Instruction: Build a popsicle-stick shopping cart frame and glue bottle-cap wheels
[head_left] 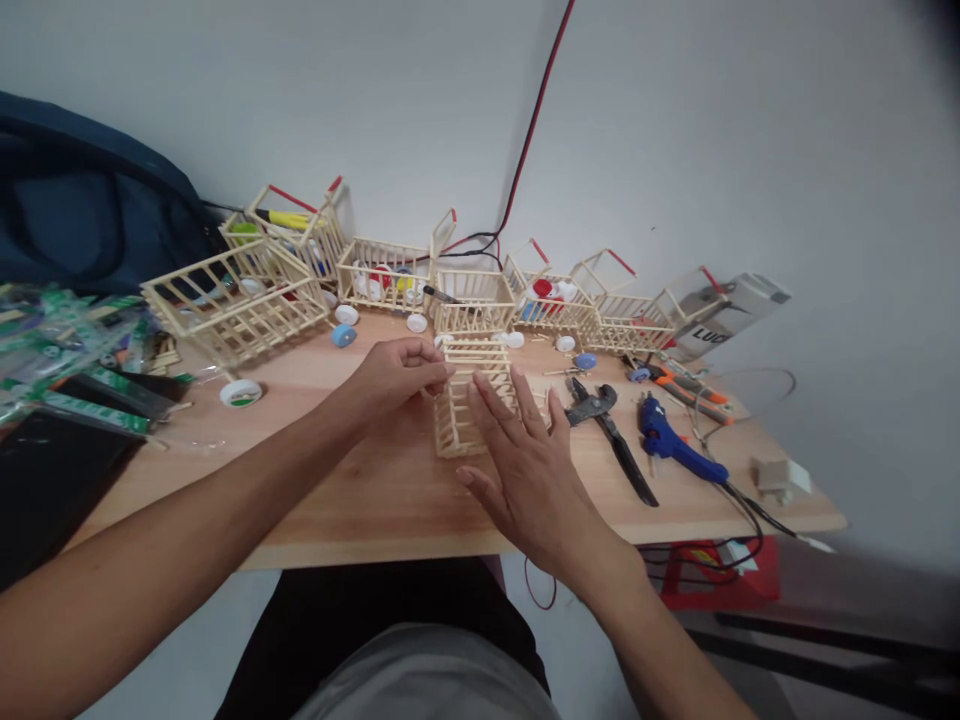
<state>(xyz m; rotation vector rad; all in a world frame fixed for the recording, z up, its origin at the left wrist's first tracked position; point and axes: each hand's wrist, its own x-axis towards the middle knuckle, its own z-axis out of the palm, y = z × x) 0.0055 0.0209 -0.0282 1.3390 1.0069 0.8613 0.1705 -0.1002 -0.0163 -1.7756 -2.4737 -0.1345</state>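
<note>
A small basket frame made of thin wooden sticks rests on the table in front of me. My left hand is at its left upper edge, thumb and fingertips pinched together. What lies between those fingertips is too small to make out. Over the basket's right side, my right hand lies flat with fingers stretched and spread, fingertips on the top sticks and hiding part of them. Just right of that hand are black-handled pliers.
Several finished stick carts with bottle-cap wheels line the wall. A blue glue gun, orange-handled pliers and a white adapter lie right. Plastic packets and a dark bag sit left. A white cap lies nearby.
</note>
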